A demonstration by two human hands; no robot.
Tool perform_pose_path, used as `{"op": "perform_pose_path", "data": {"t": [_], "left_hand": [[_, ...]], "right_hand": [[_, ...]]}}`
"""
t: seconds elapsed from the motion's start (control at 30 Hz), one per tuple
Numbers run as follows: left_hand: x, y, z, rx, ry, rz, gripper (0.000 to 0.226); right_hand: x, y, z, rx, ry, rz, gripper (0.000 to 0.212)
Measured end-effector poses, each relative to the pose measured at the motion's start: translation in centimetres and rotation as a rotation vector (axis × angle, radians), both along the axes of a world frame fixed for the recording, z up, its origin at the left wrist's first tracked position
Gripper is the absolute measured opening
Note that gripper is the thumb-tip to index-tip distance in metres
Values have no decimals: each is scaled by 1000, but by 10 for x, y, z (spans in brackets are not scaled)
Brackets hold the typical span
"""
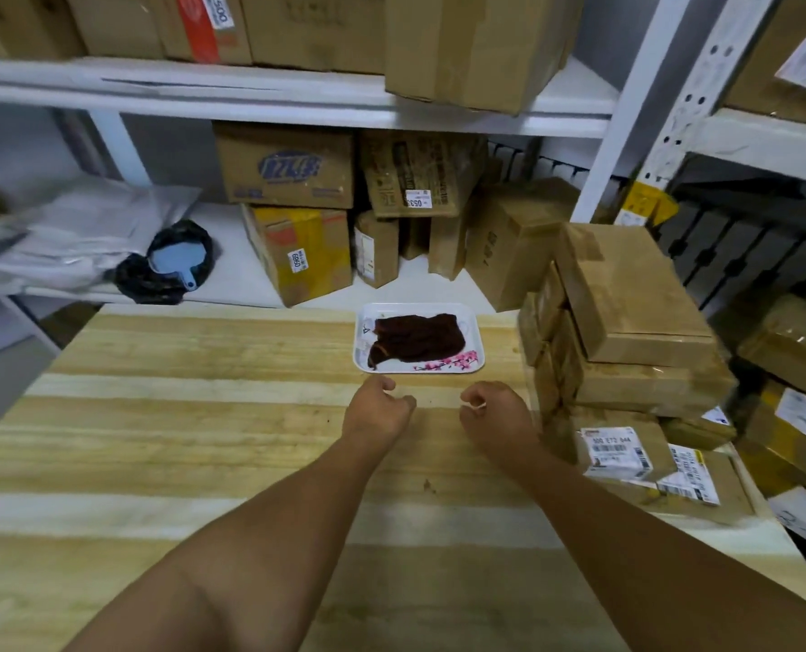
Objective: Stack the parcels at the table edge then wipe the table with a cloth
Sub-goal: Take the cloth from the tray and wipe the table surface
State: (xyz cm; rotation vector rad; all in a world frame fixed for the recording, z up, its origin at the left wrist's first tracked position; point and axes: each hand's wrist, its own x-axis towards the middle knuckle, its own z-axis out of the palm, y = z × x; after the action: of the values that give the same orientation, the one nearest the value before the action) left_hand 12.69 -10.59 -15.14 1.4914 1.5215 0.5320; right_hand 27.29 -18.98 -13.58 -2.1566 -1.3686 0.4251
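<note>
A stack of brown cardboard parcels [627, 322] stands at the right edge of the wooden table [180, 440], with flatter labelled parcels [645, 458] at its foot. A dark maroon cloth [417, 341] lies crumpled on a white tray [474, 364] with a pink flower print, at the far middle of the table. My left hand [377, 409] and my right hand [493, 416] hover over the table just in front of the tray, fingers loosely curled, holding nothing. Neither hand touches the tray or the parcels.
White metal shelves [297, 101] behind the table hold several cardboard boxes [288, 167]. A black bag with a blue scoop [170, 261] and grey plastic mailers [72, 232] lie on the left shelf. More boxes [791, 350] fill the rack at the right.
</note>
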Motion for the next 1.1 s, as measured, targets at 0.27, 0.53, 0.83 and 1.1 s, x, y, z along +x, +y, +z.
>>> {"op": "perform_pose_path", "data": {"t": [0.27,0.53,0.83,1.1], "left_hand": [[-7,18,-19,-14,79,-53,28],[4,56,-35,9,213,-134,23],[47,128,-46,204,383,-196,46],[68,164,-57,312,545,-322,62]], "right_hand": [[-12,33,-18,-47,44,23,24],[8,95,-43,-136,91,38,19],[38,164,-60,-190,59,11,45],[56,202,-83,-241,-194,37,62]]}}
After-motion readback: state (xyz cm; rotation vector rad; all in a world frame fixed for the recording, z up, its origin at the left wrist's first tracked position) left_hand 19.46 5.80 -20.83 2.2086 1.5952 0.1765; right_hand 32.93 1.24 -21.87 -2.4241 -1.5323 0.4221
